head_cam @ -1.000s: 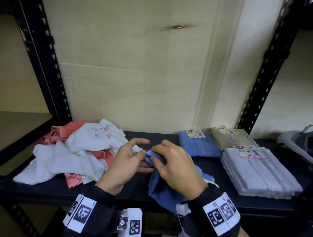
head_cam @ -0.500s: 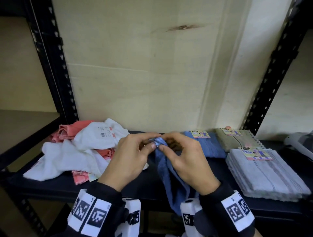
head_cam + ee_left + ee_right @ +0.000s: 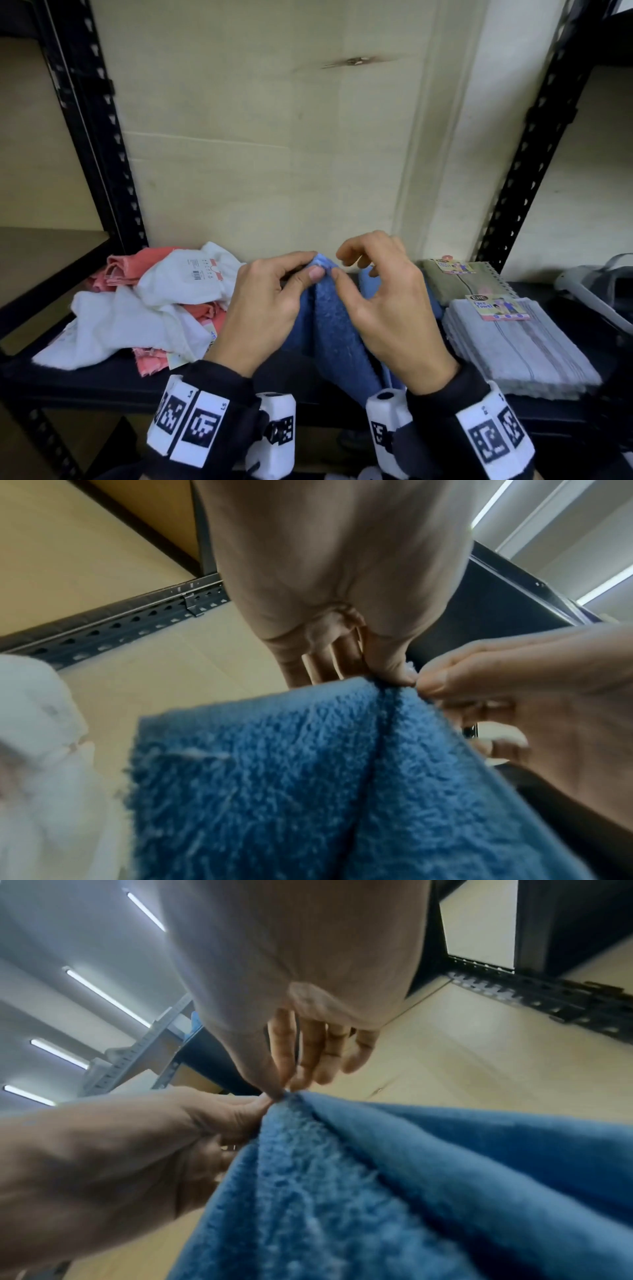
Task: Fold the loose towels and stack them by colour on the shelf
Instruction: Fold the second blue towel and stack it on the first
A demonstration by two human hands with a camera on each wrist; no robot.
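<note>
Fuzzy blue towel [image 3: 337, 329] hanging doubled, top corner pinched, white and pink towels [image 3: 144, 308] heaped left

Lifted higher off the shelf [image 3: 85, 383] than 1 second ago: blue towel [image 3: 337, 329], now hanging from a pinched top corner instead of lying bunched on the shelf. Raised with it, left hand [image 3: 263, 308] and right hand [image 3: 387, 305], thumbs meeting at that corner. Right fingers [image 3: 359, 245] now spread looser above.
</note>
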